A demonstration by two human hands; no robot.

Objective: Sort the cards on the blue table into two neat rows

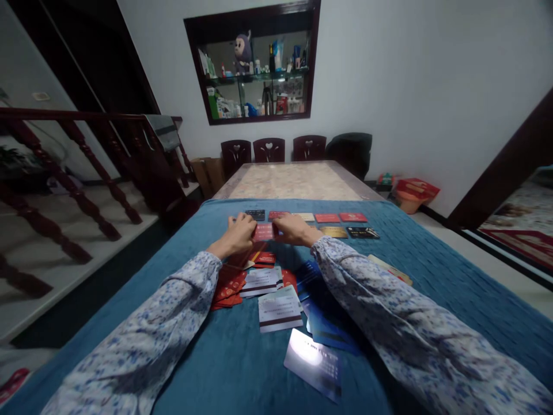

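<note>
Both my hands reach forward over a blue cloth (432, 271) covering the near part of a table. My left hand (239, 233) and my right hand (294, 229) pinch the two ends of a red card (264, 231) held between them. Just beyond them, several cards lie in neat rows, among them a dark card (256, 214), red cards (327, 218), a gold card (333, 231) and a black card (363, 233). Closer to me lies a loose heap of red, white and blue cards (276, 288). A shiny blue card (314, 363) lies nearest.
Past the cloth the table's patterned top (298, 180) runs to four dark chairs (268, 150) by the wall. A wall niche (257, 63) holds bottles and a plush toy. A dark red stair railing (78, 150) stands left. A red bag (413, 193) sits on the floor right.
</note>
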